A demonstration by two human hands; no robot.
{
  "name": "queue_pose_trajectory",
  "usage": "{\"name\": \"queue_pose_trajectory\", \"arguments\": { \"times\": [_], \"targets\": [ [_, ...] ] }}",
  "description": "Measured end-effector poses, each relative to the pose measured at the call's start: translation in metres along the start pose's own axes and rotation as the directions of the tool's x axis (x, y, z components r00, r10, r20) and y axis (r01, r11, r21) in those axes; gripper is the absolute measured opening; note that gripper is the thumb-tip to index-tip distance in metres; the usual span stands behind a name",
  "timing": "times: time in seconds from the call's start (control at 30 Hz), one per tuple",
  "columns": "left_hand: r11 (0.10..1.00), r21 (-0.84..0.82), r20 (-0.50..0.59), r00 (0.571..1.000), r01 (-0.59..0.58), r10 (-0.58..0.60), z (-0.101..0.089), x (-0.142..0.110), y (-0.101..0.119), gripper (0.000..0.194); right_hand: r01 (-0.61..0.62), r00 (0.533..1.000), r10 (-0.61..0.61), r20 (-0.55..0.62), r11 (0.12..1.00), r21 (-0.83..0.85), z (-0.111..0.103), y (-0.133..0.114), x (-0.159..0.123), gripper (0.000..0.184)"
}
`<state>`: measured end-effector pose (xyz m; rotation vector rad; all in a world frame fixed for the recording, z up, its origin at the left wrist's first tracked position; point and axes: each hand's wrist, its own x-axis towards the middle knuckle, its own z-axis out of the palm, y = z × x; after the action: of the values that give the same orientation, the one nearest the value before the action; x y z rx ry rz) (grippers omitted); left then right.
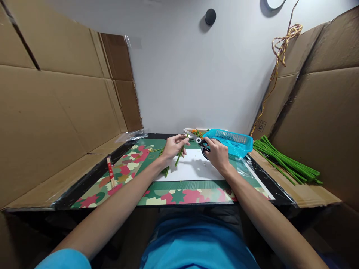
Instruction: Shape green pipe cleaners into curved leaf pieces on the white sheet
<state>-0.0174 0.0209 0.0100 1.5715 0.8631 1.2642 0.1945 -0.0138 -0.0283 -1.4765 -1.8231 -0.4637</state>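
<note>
My left hand (174,147) is closed on a short green stem (178,157), which slants down from between the fingers. In my right hand (217,152) is a pair of black-handled scissors (199,141), its blades pointing left at the top of the stem. The blades look parted. Under both hands lies a white sheet (193,175). Some cut green stems (165,172) rest by my left wrist, partly hidden by it. Behind the scissors sits a small pile of orange and green trimmings (198,132).
A blue plastic basket (244,140) stands right of my right hand. Long green stems (288,160) lie on cardboard at the far right. Red-wrapped chopsticks (110,170) lie on the patterned mat (176,197) at left. Cardboard walls (56,104) flank the table.
</note>
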Motion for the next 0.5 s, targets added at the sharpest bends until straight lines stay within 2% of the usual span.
{"name": "queue_pose_trajectory", "arguments": {
  "times": [0.13,0.37,0.5],
  "targets": [
    [0.991,-0.132,-0.029,1.000,-0.004,0.001,0.003,-0.003,0.009,0.046,0.059,0.998,-0.059,-0.003,0.998,0.014,-0.002,-0.002,-0.001,0.044],
    [0.987,-0.159,-0.086,0.996,-0.022,0.008,0.001,-0.005,0.012,0.042,0.080,0.997,-0.079,-0.016,0.994,0.069,0.000,-0.001,0.000,0.047],
    [0.985,-0.172,-0.076,0.997,-0.013,-0.001,0.001,-0.006,0.014,0.043,0.073,0.997,-0.071,-0.029,0.992,0.100,0.001,-0.001,-0.001,0.051]
  ]
}}
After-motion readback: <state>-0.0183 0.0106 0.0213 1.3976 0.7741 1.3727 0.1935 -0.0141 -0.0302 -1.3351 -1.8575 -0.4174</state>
